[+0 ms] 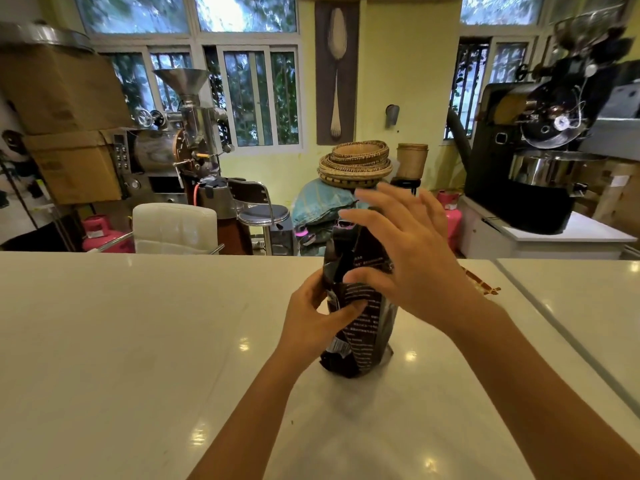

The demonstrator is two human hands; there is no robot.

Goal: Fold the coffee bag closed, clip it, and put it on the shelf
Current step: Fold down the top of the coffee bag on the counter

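Note:
A dark coffee bag [363, 327] with white print stands upright on the white counter [138, 341], its top still tall and creased. My left hand [311, 317] grips the bag's left side around the middle, thumb across the front. Higher up, my right hand [401, 244] rests against the bag's upper part, fingers spread and thumb pressing the front; it hides most of the top. A brown, patterned object [483, 284] lies on the counter just behind my right wrist; I cannot tell if it is a clip. No shelf is clearly identifiable.
A seam [554, 327] splits the counter on the right. Beyond the counter stand a white chair [175, 226], a bar stool [263, 211], two coffee roasters [180, 147] [540, 157], stacked woven baskets [356, 162], cardboard boxes [65, 126] and pink gas cylinders [98, 233].

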